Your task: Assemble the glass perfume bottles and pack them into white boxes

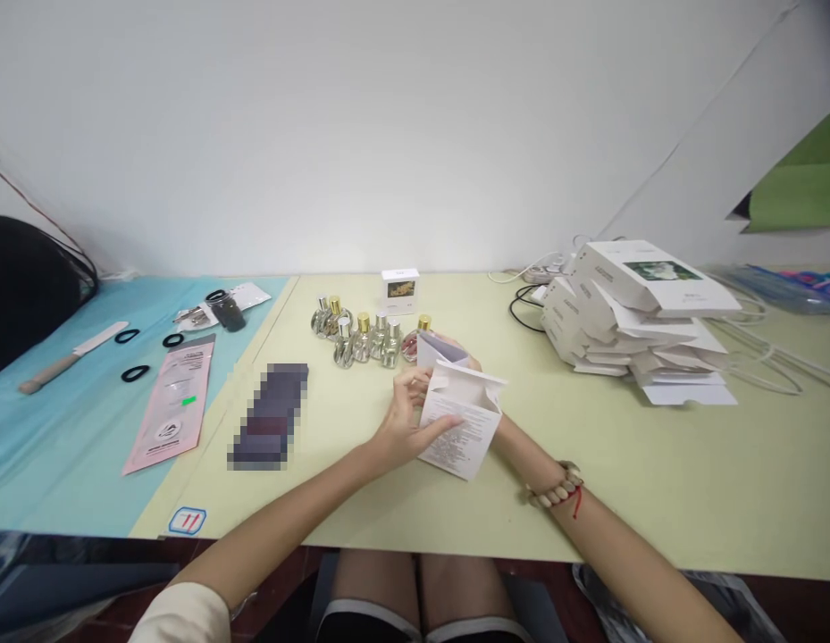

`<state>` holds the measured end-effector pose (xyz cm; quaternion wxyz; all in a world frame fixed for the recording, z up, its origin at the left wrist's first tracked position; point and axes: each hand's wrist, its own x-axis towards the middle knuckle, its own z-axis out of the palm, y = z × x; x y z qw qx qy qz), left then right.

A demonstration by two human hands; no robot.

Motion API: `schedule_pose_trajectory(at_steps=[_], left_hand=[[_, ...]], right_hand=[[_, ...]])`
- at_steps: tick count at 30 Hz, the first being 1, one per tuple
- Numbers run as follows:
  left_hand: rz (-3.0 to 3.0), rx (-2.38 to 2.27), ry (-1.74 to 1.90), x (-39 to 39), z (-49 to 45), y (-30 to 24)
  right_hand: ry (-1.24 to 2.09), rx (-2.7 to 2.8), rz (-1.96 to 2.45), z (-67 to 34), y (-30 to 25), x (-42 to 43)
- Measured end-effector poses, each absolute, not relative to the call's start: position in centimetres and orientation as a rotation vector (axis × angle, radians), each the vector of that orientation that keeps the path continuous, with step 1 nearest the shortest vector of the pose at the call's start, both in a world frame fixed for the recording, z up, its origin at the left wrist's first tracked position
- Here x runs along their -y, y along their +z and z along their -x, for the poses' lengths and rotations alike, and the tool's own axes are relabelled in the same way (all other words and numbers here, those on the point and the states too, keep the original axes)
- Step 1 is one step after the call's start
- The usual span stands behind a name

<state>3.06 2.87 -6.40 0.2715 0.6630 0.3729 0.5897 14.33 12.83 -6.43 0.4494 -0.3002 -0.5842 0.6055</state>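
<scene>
A small white carton (pixel 458 415) with printed text stands open-topped in front of me, its flaps up. My left hand (pixel 409 420) grips its left side, thumb on the printed face. My right hand (pixel 487 413) is mostly hidden behind the carton and holds it from the far side; a bead bracelet (pixel 556 488) is on that wrist. Just beyond the carton stands a cluster of several small glass perfume bottles (pixel 364 337) with gold and silver caps. A finished little white box (pixel 399 290) stands behind them.
A stack of flat white cartons (pixel 629 313) lies at the right. On the blue cloth at the left are a pink pouch (pixel 172 402), a knife (pixel 71 357), black hair ties (pixel 134 373) and a dark jar (pixel 225 310). A blurred dark rectangle (pixel 270 415) lies nearby.
</scene>
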Motion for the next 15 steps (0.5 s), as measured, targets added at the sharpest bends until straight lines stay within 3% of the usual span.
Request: schedule_pose_trajectory(at_steps=[9,15], left_hand=[[-1.39,-1.213,1.492,-2.9,-2.3,-5.3],[-1.56,-1.465,1.535,-2.9,-1.9,-4.9]], right_hand=[[0.97,1.237,1.014,-17.1,-3.7,-14.1],[1.171,0.982,0.847,-17.9,-1.7,-14.3]])
